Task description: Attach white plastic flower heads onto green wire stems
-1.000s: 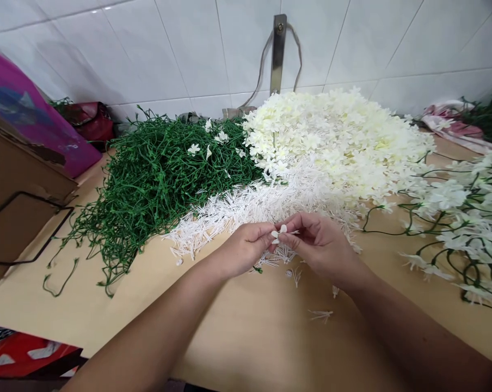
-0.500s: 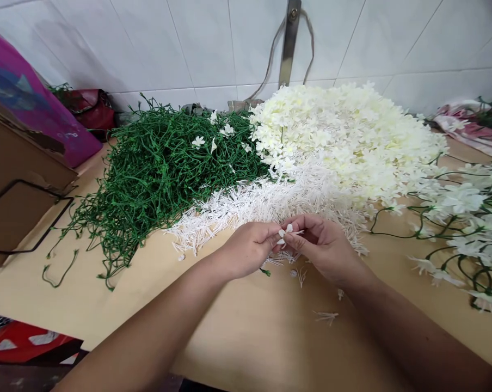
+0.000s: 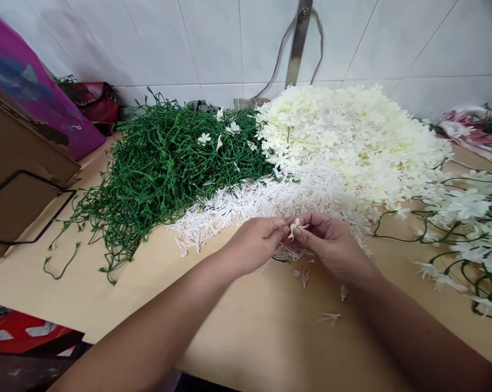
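Near the middle of the table my two hands meet. My right hand [image 3: 331,239] pinches a small white artificial flower [image 3: 296,226] between thumb and fingertips, with thin white strands sticking out beside it. My left hand [image 3: 262,242] is closed with its fingertips against the flower. A green plastic stem [image 3: 286,261] shows just below the left fingers; most of it is hidden by the hand. Right behind the hands lies a heap of white stamens [image 3: 246,204]. Several loose stamen pieces [image 3: 331,317] are scattered in front of the right hand.
A large pile of green stems [image 3: 176,152] sits at the back left, beside a mound of cream-white petals [image 3: 352,130]. Assembled flowers on stems [image 3: 468,204] lie to the right. A cardboard box [image 3: 21,201] with a black wire frame stands left. White tiled wall behind.
The flower has turned between my fingers, and its petals now face differently. The green stem end below my left hand has shifted right. The whole view has moved slightly.
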A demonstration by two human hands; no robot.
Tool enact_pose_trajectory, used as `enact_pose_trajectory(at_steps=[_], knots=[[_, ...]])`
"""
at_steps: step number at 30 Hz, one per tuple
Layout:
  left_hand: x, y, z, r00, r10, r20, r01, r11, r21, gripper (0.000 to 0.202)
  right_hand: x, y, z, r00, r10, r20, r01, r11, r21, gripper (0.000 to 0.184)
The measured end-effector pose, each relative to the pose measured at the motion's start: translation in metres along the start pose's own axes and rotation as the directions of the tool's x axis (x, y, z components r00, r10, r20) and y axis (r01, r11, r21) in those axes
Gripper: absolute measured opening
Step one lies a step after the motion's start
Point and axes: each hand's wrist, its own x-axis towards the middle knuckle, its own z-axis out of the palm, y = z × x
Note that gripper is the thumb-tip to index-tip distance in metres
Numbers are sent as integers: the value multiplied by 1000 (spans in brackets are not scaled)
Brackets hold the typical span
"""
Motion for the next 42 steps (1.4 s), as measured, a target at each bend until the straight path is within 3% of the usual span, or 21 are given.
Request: enact_pose_trajectory(at_steps=[7,18,24,28,36,42], knots=[[2,-2,-2,988,32,-154,-38,998,-40,25,1,1,1,999,40,-19,-37,990,137,22],[3,0,3,991,20,-133,-42,984,-171,23,1,2,1,999,41,2,-41,983,179,23],[3,10,5,994,-82,-77,51,938,-342,22,-1,1,1,1000,23,-4,-23,997,75,24],[2,9,9,993,-91,-68,56,911,-408,21,-2,0,4,999,10,-32,-10,1000,16,28],[4,-2,16,998,-60,-29,41,897,-440,20,-1,3,7,997,18,-72,-25,995,-95,34],[7,2,11,996,-78,-32,55,891,-450,22,-1,-1,6,998,13,-62,-13,1000,-3,32]])
